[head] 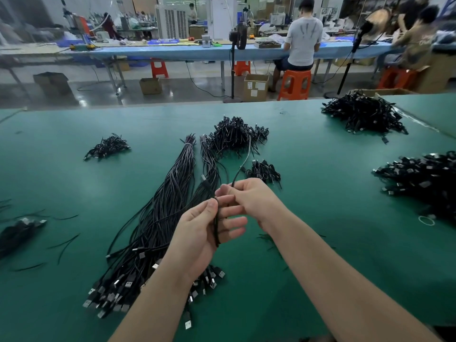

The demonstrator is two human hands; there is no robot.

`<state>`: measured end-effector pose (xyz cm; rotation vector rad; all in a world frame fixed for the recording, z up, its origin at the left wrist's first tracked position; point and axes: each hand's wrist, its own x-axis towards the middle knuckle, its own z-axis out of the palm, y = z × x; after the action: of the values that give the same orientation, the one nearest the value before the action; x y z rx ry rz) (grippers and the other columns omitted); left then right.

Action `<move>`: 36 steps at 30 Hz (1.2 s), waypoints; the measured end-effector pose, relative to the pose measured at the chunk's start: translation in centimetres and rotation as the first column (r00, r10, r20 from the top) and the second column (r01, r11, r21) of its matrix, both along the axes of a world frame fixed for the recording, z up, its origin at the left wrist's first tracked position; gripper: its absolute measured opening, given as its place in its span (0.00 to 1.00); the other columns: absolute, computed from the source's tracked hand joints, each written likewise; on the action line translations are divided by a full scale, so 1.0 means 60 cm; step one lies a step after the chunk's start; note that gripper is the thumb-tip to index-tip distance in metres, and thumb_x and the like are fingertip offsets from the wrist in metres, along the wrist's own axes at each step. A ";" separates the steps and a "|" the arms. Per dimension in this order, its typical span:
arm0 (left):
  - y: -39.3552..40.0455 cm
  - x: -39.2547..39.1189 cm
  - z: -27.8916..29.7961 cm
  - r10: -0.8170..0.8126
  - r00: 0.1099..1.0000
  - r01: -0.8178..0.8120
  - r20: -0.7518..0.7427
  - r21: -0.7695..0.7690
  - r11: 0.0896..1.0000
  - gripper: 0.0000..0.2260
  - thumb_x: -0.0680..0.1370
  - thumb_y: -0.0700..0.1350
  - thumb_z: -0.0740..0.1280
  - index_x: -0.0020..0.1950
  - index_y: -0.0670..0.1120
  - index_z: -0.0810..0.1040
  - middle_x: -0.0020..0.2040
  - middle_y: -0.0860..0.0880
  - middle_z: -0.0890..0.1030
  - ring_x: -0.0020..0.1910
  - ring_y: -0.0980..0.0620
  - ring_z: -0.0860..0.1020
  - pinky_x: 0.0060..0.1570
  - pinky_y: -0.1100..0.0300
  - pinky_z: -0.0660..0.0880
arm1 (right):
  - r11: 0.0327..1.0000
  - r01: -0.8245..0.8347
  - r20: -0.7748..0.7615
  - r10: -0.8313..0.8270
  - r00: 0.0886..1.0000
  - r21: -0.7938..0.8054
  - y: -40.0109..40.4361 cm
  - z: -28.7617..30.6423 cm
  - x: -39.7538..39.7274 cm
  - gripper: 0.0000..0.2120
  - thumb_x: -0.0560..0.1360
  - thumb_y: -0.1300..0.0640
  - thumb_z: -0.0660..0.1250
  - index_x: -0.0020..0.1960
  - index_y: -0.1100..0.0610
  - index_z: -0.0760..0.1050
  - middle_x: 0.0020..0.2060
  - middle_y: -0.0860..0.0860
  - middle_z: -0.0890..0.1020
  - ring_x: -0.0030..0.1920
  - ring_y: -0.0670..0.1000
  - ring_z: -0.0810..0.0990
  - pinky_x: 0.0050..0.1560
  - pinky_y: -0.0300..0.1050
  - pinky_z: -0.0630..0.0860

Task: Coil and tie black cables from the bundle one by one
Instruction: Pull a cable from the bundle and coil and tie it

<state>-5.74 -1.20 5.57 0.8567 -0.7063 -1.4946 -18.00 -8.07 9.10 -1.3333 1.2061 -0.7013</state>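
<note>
left hand (197,233) holds cable (217,223); right hand (249,198) pinches it.

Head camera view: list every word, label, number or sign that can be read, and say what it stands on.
No text can be read in this view.
Cardboard box on the floor: white labels, print too small to read.
Grey T-shirt of the seated person: dark streaks, no letters.
Brown shirt at the far right: a pale mark, too blurred.
USB plugs of the cable bundle: no legible marking.

bright overhead light, soft glare on green table (320,193), wide-angle edge warp, bg & far-right edge blurry.
</note>
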 end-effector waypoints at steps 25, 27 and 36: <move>-0.062 0.023 -0.035 0.475 0.866 -0.409 -0.156 0.324 0.853 0.16 0.87 0.43 0.55 0.63 0.32 0.73 0.48 0.38 0.85 0.43 0.45 0.86 0.35 0.57 0.82 | 0.994 0.070 0.347 -0.039 0.937 -0.079 0.110 -0.050 0.015 0.07 0.80 0.60 0.67 0.51 0.58 0.84 0.46 0.53 0.88 0.48 0.51 0.87 0.52 0.41 0.82; -0.070 0.027 -0.027 0.499 0.846 -0.417 -0.187 0.351 0.838 0.16 0.87 0.44 0.55 0.61 0.33 0.74 0.51 0.37 0.85 0.45 0.44 0.86 0.35 0.58 0.82 | 0.991 0.064 0.481 -0.111 0.870 0.114 0.123 -0.073 0.019 0.09 0.81 0.61 0.64 0.55 0.62 0.82 0.50 0.57 0.87 0.53 0.55 0.86 0.55 0.45 0.82; -0.060 0.016 0.003 0.405 0.882 -0.367 -0.241 0.189 0.911 0.15 0.86 0.41 0.55 0.57 0.32 0.76 0.44 0.40 0.87 0.42 0.49 0.87 0.33 0.63 0.80 | 0.698 0.020 0.483 -0.516 0.707 0.715 0.138 -0.121 0.034 0.10 0.77 0.61 0.70 0.40 0.65 0.84 0.41 0.58 0.87 0.34 0.52 0.86 0.31 0.43 0.81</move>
<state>-4.79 -4.78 5.77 0.8163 -0.2067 -1.2719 -15.95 0.23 1.86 -0.2073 0.9260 -0.7664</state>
